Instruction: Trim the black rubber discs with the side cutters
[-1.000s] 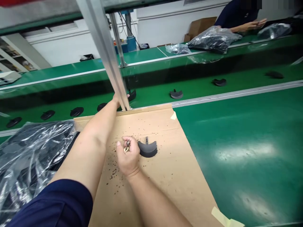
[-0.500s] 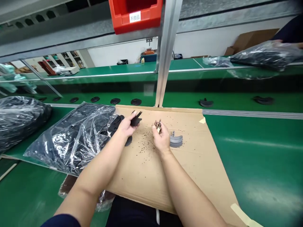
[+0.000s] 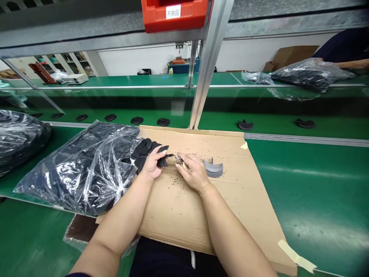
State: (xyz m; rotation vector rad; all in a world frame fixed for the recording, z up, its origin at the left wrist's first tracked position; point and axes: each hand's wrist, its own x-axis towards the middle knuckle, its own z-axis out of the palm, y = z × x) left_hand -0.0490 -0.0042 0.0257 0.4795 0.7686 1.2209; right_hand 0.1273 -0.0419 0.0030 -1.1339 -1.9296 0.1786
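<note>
My left hand (image 3: pixel 152 164) grips a thin black plastic part (image 3: pixel 163 157) with a narrow stem pointing right. Closed around a small pair of nippers (image 3: pixel 181 161) is my right hand (image 3: pixel 194 171). The metal jaws meet the tip of the stem; whether they are closed on it is too small to tell. Tiny black scraps (image 3: pixel 175 182) lie scattered on the cardboard sheet (image 3: pixel 178 223) below. Just right of my right hand sit stacked curved grey-black parts (image 3: pixel 213 168). A pile of flat black parts (image 3: pixel 142 148) lies beyond my left hand.
A clear bag of black parts (image 3: pixel 83 169) lies to the left, another bulky bag (image 3: pixel 20 138) beyond it. Black parts are spaced along the green conveyor (image 3: pixel 178 119). A metal post (image 3: pixel 209 65) and red bin (image 3: pixel 174 19) stand ahead. A co-worker's arm (image 3: pixel 351 63) is at far right.
Both hands have come together. The black part's stem has turned to point right, and the nippers have swung left to meet it. The camera view has shifted slightly.
</note>
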